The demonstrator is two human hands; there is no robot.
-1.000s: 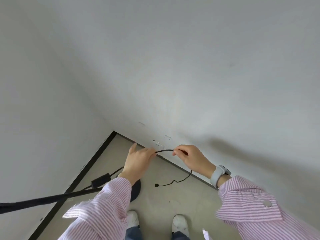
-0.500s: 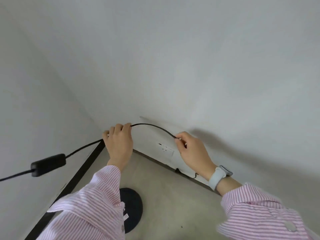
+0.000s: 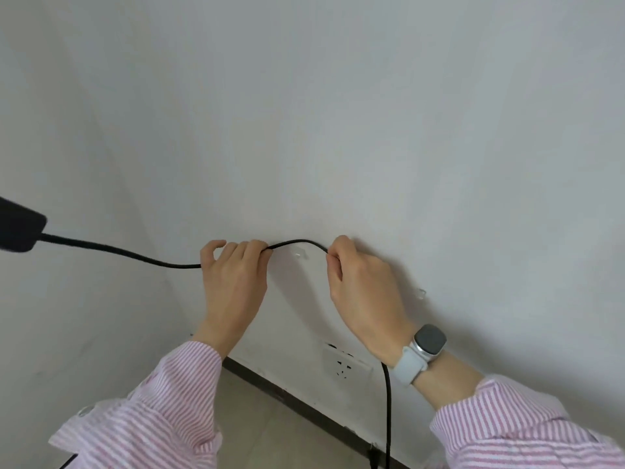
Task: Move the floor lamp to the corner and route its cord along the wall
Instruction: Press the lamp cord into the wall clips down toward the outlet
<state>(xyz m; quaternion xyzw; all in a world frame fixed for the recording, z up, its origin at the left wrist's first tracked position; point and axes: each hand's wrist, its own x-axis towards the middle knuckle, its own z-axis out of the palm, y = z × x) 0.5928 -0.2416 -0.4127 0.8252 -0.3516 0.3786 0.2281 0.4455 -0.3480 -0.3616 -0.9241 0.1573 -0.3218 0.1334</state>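
A thin black lamp cord (image 3: 294, 243) arches between my two hands against the white wall. My left hand (image 3: 233, 282) pinches it on the left and my right hand (image 3: 362, 289) pinches it on the right. Just below the arch sits a small clear clip (image 3: 299, 254) stuck to the wall. From my left hand the cord runs left to a black inline switch box (image 3: 18, 226) at the frame edge. Below my right wrist the cord hangs straight down (image 3: 388, 414) to the floor. The lamp itself is out of view.
A white wall socket (image 3: 345, 365) sits low on the wall between my arms. A second clear clip (image 3: 421, 293) is stuck to the wall right of my right hand. A dark skirting board (image 3: 287, 401) runs along the beige floor. The room corner lies at left.
Both hands have lifted the cord from near the floor up the wall to the clear clip. The view has tilted upward, and the lamp base has left the frame.
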